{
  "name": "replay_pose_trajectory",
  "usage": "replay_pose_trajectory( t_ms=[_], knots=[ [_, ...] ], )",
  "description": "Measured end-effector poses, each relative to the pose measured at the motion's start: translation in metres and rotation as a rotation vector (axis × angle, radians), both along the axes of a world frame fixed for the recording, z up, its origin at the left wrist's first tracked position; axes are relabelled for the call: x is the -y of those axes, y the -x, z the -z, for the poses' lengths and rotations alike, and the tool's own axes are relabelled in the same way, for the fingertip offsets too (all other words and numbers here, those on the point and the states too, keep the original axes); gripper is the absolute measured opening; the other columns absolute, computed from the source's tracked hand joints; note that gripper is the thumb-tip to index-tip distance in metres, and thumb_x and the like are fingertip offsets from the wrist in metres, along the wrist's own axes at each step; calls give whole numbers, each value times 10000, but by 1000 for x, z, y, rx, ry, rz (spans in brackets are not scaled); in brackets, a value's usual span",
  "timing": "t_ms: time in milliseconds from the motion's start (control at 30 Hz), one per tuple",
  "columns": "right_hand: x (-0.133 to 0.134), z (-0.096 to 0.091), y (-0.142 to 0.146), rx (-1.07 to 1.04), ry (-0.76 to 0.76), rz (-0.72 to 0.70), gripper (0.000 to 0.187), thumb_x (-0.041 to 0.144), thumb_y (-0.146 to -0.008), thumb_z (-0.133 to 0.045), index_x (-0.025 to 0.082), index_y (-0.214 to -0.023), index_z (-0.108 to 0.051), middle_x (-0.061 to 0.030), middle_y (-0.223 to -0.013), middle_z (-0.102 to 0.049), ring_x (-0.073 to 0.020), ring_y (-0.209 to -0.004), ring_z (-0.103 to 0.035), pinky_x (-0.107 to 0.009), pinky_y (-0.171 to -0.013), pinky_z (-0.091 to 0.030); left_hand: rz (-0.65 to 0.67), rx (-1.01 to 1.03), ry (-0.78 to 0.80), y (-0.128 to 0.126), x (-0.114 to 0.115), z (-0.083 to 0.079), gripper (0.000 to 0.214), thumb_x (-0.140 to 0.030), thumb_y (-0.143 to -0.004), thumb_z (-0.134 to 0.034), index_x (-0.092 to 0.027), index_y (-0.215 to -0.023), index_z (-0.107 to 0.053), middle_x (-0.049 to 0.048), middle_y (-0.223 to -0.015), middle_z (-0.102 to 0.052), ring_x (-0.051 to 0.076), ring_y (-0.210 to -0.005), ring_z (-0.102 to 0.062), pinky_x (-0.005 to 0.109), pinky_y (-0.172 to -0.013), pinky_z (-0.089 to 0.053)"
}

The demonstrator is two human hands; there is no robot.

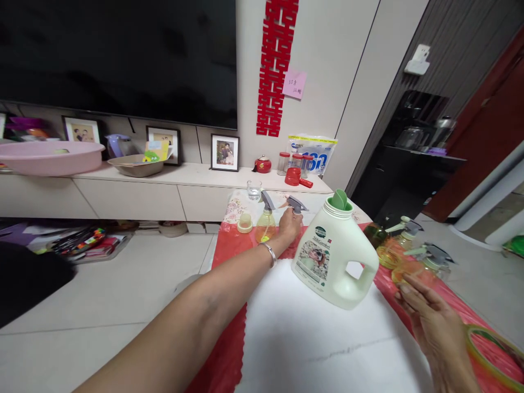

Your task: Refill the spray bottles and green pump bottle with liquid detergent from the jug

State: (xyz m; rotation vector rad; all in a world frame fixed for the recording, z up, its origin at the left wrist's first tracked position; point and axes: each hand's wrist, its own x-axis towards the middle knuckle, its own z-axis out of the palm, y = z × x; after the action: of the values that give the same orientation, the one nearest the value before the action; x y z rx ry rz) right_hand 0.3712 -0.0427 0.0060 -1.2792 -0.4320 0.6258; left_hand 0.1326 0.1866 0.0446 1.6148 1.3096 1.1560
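Note:
My left hand (290,225) reaches across the table, its fingers wrapped round a spray bottle just below the grey trigger head (297,204); most of that bottle is hidden. Just left of it stands a clear spray bottle (267,222) with yellow at its base. The large pale green detergent jug (333,251) stands upright in the middle, a green piece (339,200) in its uncapped mouth. On the right, my right hand (436,322) is slightly blurred, fingers loosely stretched towards a spray bottle (417,267) with orange-yellow liquid. I see nothing held in it.
A translucent cap (245,222) and a glass of water (254,189) are near the table's far left. A white cloth (319,338) lies over the red cover (224,333). More spray bottles line the right edge, near a roll of tape (483,349). A cabinet (196,183) stands behind.

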Motion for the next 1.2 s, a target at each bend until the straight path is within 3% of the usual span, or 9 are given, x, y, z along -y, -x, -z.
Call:
replay_pose_trajectory(
  t_ms=[167, 467, 600, 700, 767, 833, 933, 1067, 1200],
  knots=[
    [-2, -2, 5, -25, 11, -14, 845, 345, -319, -969, 120, -1079, -675, -75, -977, -676, -122, -719, -646, -151, -670, -590, 38, 22, -126, 5, 5, -15, 48, -199, -867, -580, -220, -909, -569, 10, -849, -650, 181, -816, -598, 291, -766, -433],
    [-3, 1, 11, -29, -16, 1, 799, 344, -349, -954, 129, -1070, -683, -62, -942, -672, -123, -737, -643, -163, -675, -590, 23, 107, -433, 33, 28, -77, 114, -209, -874, -611, -219, -984, -581, 19, -954, -678, 185, -891, -607, 297, -815, -438],
    [5, -10, 14, 71, -189, 9, 576, 316, -487, -928, 156, -989, -696, -38, -874, -642, -108, -729, -625, -175, -652, -571, 75, 320, -502, 68, 57, -96, 158, -257, -865, -655, -215, -1014, -623, 33, -1023, -697, 184, -977, -633, 292, -878, -461],
    [15, -27, 25, 118, -280, -47, 427, 315, -576, -901, 178, -925, -697, -70, -885, -630, -146, -795, -633, -228, -679, -568, 214, 577, -414, 95, 92, -101, 215, -323, -856, -697, -214, -1036, -654, 40, -1067, -706, 189, -1031, -649, 311, -923, -476],
    [21, -37, 43, 151, -285, -181, 395, 351, -618, -887, 180, -923, -704, -104, -897, -638, -196, -804, -648, -305, -700, -576, 283, 716, -284, 109, 118, -97, 255, -334, -826, -744, -210, -1039, -675, 45, -1079, -712, 195, -1066, -652, 337, -985, -469],
    [23, -41, 69, 225, -267, -426, 391, 397, -684, -854, 183, -983, -719, -132, -973, -655, -237, -837, -663, -377, -760, -577, 317, 821, -93, 119, 143, -88, 316, -334, -784, -793, -204, -1054, -692, 53, -1046, -726, 207, -1063, -663, 375, -1029, -459],
    [18, -38, 116, 285, -165, -872, 496, 445, -811, -771, 217, -1241, -671, -152, -1318, -556, -284, -1154, -587, -437, -986, -505, 388, 916, 114, 127, 171, -67, 414, -372, -716, -851, -201, -1065, -707, 66, -1016, -736, 224, -1023, -678, 397, -1015, -481],
    [12, -28, 167, -188, -209, -1293, 859, 595, -732, -808, 265, -1459, -491, -107, -1532, -342, -287, -1402, -362, -446, -1180, -299, 443, 954, 233, 132, 190, -41, 442, -408, -675, -874, -213, -1038, -716, 69, -991, -739, 229, -1005, -682, 370, -965, -520],
    [12, -22, 187, -454, -273, -1397, 944, 523, -685, -861, 222, -1482, -455, -138, -1480, -399, -273, -1321, -453, -399, -1116, -364, 452, 938, 282, 136, 197, -29, 417, -398, -680, -869, -225, -1027, -714, 66, -988, -734, 241, -1012, -681, 361, -926, -552]
  ],
)
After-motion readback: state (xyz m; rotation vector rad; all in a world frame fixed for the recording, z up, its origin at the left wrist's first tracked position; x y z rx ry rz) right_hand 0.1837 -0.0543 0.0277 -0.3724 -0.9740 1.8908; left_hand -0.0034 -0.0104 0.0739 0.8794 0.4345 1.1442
